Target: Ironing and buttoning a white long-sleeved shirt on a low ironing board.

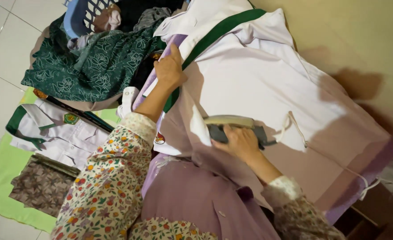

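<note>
A blue basket (78, 15) at the top holds dark and grey clothes; a green patterned cloth (90, 66) spills from it onto the floor. Right of the basket lies the white garment (258, 75) with a green band, spread over a purple-covered board (361, 155). The right hand (238, 142) has its fingers wrapped round the handle of the iron (232, 126), which sits on the garment. The left hand (170, 69) presses the band flat near the basket, fingers together. Below the basket, a folded white shirt (58, 133) and a brown folded cloth (41, 184) lie on a green mat (1, 169).
</note>
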